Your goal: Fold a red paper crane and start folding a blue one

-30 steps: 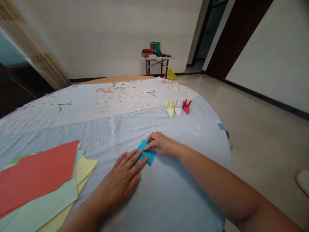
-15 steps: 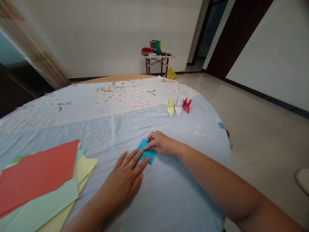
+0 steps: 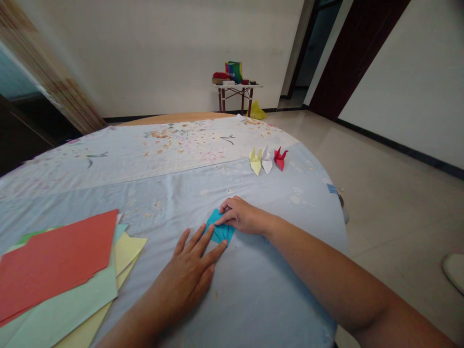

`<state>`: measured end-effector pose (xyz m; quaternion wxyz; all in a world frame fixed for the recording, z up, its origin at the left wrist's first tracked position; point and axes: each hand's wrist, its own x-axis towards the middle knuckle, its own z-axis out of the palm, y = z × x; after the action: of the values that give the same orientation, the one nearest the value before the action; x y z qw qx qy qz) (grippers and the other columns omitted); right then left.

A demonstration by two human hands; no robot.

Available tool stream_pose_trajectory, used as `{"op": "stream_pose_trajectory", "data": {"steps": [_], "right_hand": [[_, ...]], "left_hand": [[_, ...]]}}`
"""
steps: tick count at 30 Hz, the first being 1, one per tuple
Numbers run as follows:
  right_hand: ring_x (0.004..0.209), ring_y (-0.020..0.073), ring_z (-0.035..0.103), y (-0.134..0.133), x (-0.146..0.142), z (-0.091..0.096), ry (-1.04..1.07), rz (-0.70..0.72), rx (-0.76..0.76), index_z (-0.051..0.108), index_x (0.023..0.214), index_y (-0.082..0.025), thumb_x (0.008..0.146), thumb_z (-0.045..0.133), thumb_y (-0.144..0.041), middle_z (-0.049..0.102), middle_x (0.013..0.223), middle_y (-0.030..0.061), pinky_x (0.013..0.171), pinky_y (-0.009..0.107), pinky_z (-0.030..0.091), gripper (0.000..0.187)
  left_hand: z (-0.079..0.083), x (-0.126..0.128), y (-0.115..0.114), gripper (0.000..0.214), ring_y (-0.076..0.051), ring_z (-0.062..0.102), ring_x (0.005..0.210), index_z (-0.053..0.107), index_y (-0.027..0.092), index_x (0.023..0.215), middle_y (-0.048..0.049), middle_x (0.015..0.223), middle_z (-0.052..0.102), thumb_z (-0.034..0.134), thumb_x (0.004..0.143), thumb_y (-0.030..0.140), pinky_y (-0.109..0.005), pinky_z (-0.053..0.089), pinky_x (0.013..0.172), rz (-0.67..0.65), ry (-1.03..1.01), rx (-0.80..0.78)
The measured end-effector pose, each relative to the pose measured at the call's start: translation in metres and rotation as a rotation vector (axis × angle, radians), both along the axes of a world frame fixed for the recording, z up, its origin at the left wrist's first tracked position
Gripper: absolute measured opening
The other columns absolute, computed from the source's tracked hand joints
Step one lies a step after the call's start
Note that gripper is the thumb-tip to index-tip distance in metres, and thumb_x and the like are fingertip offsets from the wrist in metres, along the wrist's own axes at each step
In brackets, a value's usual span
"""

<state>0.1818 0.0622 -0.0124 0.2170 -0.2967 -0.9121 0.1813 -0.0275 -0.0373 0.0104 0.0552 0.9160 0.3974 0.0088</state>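
Blue paper [image 3: 220,234], one, under spread left hand [image 3: 191,268] and curled right hand [image 3: 244,215], pinching unclear; three folded birds [image 3: 267,165]; letters on bag [image 3: 234,72] unreadable.

A floral tablecloth [image 3: 119,150] covers the round table, with a strip of bare wood [image 3: 181,116] showing at its far edge. On the left, red sheets [image 3: 61,266] lie over a pale green sheet [image 3: 87,290] and pale yellow paper [image 3: 126,249]. Towards the far right stand three origami figures in a row: yellow [image 3: 255,165], white [image 3: 267,163] and red [image 3: 280,160]. Beyond, a small side table with dark red legs [image 3: 251,102] carries a multicoloured bag [image 3: 234,71] among smaller items; a yellow plastic bag [image 3: 257,111] sits on the pale tiled floor [image 3: 380,217] beside it. A striped curtain [image 3: 65,82] hangs at left, and a dark red door [image 3: 358,58] stands at right.
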Motion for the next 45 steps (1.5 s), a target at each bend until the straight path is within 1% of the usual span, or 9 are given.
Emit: {"op": "stream_pose_trajectory", "data": {"steps": [3, 7, 13, 17, 26, 34, 40, 45], "right_hand": [[0.087, 0.0155, 0.048, 0.001, 0.0, -0.001, -0.004, 0.003, 0.001, 0.072, 0.09, -0.025, 0.081, 0.058, -0.019, 0.056, 0.095, 0.0053, 0.083, 0.03, 0.041, 0.017], [0.087, 0.0156, 0.049, 0.001, 0.001, -0.002, 0.012, 0.005, 0.002, 0.072, 0.09, -0.024, 0.081, 0.057, -0.019, 0.057, 0.095, 0.0056, 0.083, 0.03, 0.041, 0.017], [0.088, 0.0155, 0.049, 0.0, 0.001, -0.002, 0.01, 0.008, 0.001, 0.071, 0.09, -0.025, 0.081, 0.058, -0.019, 0.056, 0.095, 0.0052, 0.083, 0.03, 0.041, 0.017], [0.088, 0.0151, 0.049, 0.001, 0.0, -0.002, 0.013, 0.006, -0.006, 0.071, 0.09, -0.025, 0.081, 0.058, -0.02, 0.056, 0.095, 0.0048, 0.083, 0.03, 0.041, 0.017], [0.088, 0.0154, 0.049, 0.001, 0.001, -0.001, 0.015, 0.015, -0.005, 0.072, 0.09, -0.025, 0.081, 0.058, -0.02, 0.056, 0.096, 0.0054, 0.083, 0.03, 0.041, 0.017], [0.087, 0.0157, 0.05, 0.001, 0.0, -0.002, 0.007, 0.011, -0.015, 0.072, 0.089, -0.024, 0.081, 0.058, -0.02, 0.057, 0.094, 0.0062, 0.082, 0.03, 0.041, 0.016], [0.088, 0.0157, 0.05, 0.001, 0.0, -0.001, 0.01, 0.007, -0.007, 0.071, 0.091, -0.025, 0.081, 0.059, -0.019, 0.056, 0.095, 0.0054, 0.083, 0.031, 0.041, 0.017], [0.088, 0.0155, 0.05, 0.001, 0.0, -0.003, 0.018, 0.007, -0.009, 0.072, 0.09, -0.025, 0.08, 0.059, -0.018, 0.056, 0.095, 0.0056, 0.083, 0.03, 0.041, 0.018]], "left_hand": [[0.001, -0.006, 0.001, 0.052, -0.023, 0.02, 0.134, 0.024, 0.035, 0.138, 0.0024, 0.147, 0.026, 0.034, 0.089, 0.021, -0.051, 0.016, 0.108, -0.023, -0.044, -0.021], [0.0, -0.008, 0.002, 0.053, -0.022, 0.023, 0.134, 0.022, 0.036, 0.138, 0.002, 0.146, 0.028, 0.034, 0.089, 0.02, -0.052, 0.015, 0.108, -0.039, -0.02, -0.034], [0.004, -0.002, 0.002, 0.053, -0.023, 0.024, 0.133, 0.026, 0.035, 0.137, 0.001, 0.145, 0.031, 0.035, 0.087, 0.02, -0.053, 0.016, 0.108, -0.024, -0.003, -0.034], [0.006, 0.0, 0.001, 0.054, -0.023, 0.023, 0.133, 0.026, 0.035, 0.137, 0.0003, 0.145, 0.031, 0.035, 0.086, 0.019, -0.053, 0.017, 0.107, -0.018, 0.024, -0.036], [0.003, 0.002, 0.0, 0.053, -0.026, 0.021, 0.134, 0.029, 0.033, 0.136, -0.0027, 0.144, 0.033, 0.036, 0.085, 0.019, -0.056, 0.018, 0.106, -0.009, 0.072, -0.015], [0.009, 0.003, 0.0, 0.052, -0.026, 0.019, 0.135, 0.032, 0.034, 0.135, -0.0028, 0.145, 0.032, 0.037, 0.085, 0.018, -0.056, 0.018, 0.106, -0.012, 0.038, -0.044], [0.009, 0.003, -0.001, 0.053, -0.027, 0.019, 0.135, 0.034, 0.034, 0.134, -0.0023, 0.145, 0.031, 0.039, 0.084, 0.018, -0.057, 0.017, 0.106, -0.015, 0.005, -0.063], [0.011, 0.002, -0.004, 0.054, -0.029, 0.015, 0.135, 0.036, 0.037, 0.132, -0.002, 0.147, 0.026, 0.04, 0.082, 0.016, -0.059, 0.016, 0.105, -0.043, 0.005, -0.062]]}}
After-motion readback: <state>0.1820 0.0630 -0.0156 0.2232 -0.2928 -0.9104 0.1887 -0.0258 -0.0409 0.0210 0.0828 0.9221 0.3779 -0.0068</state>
